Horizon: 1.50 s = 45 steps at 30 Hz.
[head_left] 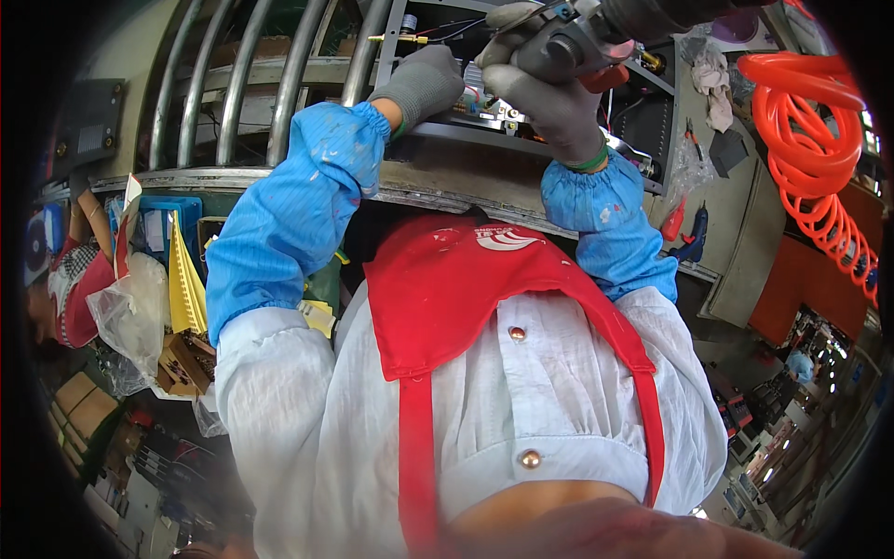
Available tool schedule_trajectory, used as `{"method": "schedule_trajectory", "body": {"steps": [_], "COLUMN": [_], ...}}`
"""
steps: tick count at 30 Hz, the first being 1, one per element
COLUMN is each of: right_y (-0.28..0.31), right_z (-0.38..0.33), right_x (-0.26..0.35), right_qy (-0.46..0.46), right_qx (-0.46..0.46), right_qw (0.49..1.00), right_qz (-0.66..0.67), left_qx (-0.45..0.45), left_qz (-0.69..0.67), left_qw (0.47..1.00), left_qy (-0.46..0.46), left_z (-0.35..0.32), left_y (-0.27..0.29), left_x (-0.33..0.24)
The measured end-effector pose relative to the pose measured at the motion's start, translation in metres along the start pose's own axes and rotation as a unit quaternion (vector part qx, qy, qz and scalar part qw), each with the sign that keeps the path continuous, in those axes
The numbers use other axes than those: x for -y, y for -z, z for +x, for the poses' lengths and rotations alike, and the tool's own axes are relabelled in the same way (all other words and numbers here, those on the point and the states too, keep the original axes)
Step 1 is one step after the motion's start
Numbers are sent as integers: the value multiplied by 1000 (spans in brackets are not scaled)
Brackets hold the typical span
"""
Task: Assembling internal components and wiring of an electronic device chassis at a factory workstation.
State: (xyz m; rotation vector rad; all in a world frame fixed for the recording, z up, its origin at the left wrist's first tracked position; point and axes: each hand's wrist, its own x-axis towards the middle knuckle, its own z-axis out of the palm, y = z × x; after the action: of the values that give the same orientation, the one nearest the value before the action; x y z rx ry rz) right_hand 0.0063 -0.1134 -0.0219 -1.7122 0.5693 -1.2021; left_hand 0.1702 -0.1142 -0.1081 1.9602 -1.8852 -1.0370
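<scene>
Both my hands wear grey gloves and work over an open dark metal housing [663, 140] with wires and metal fittings inside. My left hand [430, 82] is closed over the housing's near left part, its fingers curled and what they hold hidden. Just beyond it lies a thin brass fitting [399, 39] with dark wires. My right hand [557, 104] is wrapped round a grey and black tool [568, 51], which has a round knob and a red lever-like part [607, 78]. The tool's tip is hidden.
Steel rollers [244, 84] run left of the housing. A coiled orange air hose [808, 140] hangs at right, above a blue-black hand tool [691, 238] and a rag [712, 84]. At left are a yellow folder [186, 279], blue bins [168, 219] and another person's arm [93, 219].
</scene>
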Motion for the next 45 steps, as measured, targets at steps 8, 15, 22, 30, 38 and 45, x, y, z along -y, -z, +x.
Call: {"method": "schedule_trajectory", "body": {"steps": [8,15,22,30,38,45], "right_y": [12,5,3,14,15,13], "right_z": [3,5,3,-5,-2,-5], "right_x": [-3,-2,5,11,13,0], "right_qy": [-63,-51,-46,-62,-69,-72], "right_qx": [7,18,28,0,-25,-74], "right_qw": [997,994,999,998,996,993], "right_qz": [33,91,7,-19,41,48], "left_qx": [-2,-23,11,76,-222,-445], "left_qz": [10,43,51,172,38,-73], "left_qw": [999,999,999,979,960,773], "left_qy": [43,19,-2,-81,-165,-446], "left_z": [-16,-18,-17,-46,-58,-87], "left_y": [13,9,6,18,29,84], "left_x": [-16,-16,-12,-53,-53,-117]}}
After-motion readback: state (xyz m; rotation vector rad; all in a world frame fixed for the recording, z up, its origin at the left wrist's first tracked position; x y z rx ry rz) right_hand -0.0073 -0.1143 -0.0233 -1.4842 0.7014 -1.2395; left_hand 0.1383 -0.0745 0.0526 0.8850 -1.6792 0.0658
